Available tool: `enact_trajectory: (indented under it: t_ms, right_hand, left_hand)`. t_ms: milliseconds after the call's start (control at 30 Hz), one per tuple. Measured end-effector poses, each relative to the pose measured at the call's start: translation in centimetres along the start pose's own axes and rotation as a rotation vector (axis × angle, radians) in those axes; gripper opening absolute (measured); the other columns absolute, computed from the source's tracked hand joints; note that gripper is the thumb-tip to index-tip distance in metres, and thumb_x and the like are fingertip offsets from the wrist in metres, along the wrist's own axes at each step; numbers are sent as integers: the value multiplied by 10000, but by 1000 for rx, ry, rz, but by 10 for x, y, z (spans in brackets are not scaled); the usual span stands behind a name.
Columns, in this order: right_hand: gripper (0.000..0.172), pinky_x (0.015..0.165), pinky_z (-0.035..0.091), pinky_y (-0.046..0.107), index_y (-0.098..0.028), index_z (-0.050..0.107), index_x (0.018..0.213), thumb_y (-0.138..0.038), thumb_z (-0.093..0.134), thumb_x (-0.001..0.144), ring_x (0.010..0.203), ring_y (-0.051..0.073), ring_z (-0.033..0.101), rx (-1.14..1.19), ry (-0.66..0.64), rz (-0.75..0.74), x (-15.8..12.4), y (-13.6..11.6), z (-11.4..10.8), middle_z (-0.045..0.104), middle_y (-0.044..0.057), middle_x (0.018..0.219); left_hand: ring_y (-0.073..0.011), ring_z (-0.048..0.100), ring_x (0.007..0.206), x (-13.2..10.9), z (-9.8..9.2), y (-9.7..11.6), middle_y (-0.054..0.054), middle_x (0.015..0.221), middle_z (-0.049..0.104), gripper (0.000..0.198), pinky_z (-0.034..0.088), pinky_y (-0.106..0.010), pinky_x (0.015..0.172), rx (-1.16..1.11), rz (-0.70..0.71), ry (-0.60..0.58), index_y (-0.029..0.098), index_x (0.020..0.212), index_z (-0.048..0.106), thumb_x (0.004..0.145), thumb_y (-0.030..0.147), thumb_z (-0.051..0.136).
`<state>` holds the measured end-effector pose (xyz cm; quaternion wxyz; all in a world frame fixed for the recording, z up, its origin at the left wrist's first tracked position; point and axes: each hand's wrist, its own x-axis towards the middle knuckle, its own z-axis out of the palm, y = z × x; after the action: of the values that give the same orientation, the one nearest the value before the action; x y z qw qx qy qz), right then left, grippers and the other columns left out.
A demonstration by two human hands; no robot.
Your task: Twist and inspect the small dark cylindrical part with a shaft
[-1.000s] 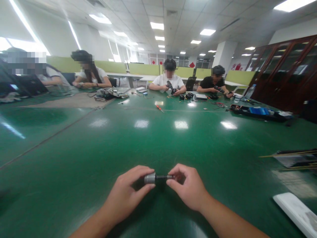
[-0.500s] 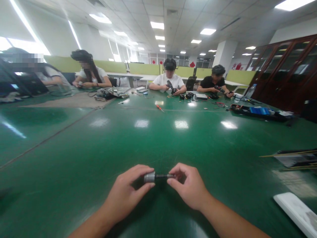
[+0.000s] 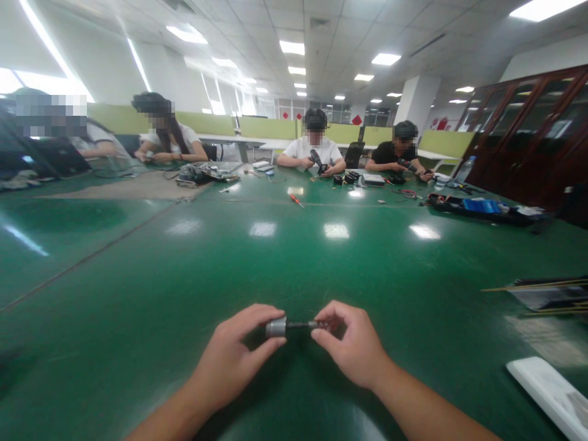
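Low in the head view, a grey metal cylinder with a thin dark shaft is held level between my two hands, just above the green table. My left hand pinches the thick grey cylinder between thumb and fingers. At the other side, my right hand has its thumb and fingertips closed on the far end of the shaft. That end is partly hidden by the fingers. The bare middle of the shaft shows between the hands. What kind of part it is, I cannot tell.
An orange screwdriver lies farther up the table. A white power strip is at the lower right, below a dark tray. A black case with blue contents stands beyond. Several people sit across the table with electronic parts.
Almost nothing differs. Both hands keep their grip on the part, and the cylinder has shifted very slightly to the left.
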<state>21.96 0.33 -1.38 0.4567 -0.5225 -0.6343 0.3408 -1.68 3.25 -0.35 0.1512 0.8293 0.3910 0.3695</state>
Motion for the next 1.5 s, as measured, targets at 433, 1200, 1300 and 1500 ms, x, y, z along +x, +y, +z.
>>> enact_trajectory:
  t_ms: [433, 1200, 1300, 1500]
  right_hand:
    - [59, 649, 470, 257, -190, 709, 803, -181, 718, 746, 679, 160, 616, -2, -5, 11, 1, 0, -1, 688, 6, 720]
    - [46, 643, 460, 260, -190, 699, 800, -182, 709, 756, 664, 158, 605, 13, -3, 16, 1, 0, -2, 678, 1, 705]
    - [45, 640, 459, 260, -191, 698, 797, -177, 707, 755, 660, 157, 602, 8, 2, 14, 1, 0, -2, 675, -2, 699]
    - [45, 643, 461, 262, -189, 696, 805, -187, 709, 761, 666, 158, 609, 12, 9, 13, 1, -1, -2, 678, 2, 710]
  left_hand:
    - [-202, 721, 943, 1, -1, 0, -26, 1039, 756, 234, 586, -301, 865, 5, -20, -5, 268, 1069, 723, 838, 296, 743]
    - [-204, 713, 960, 0, -3, -2, -31, 1051, 749, 236, 576, -304, 880, -5, -27, -15, 266, 1079, 717, 847, 302, 739]
    - [-206, 717, 950, 2, -3, -1, -32, 1044, 753, 232, 581, -303, 876, -5, -24, -6, 263, 1070, 722, 843, 306, 739]
    - [-221, 722, 936, 1, -2, 0, -48, 1030, 756, 231, 588, -319, 863, 11, -29, -5, 251, 1057, 730, 844, 342, 731]
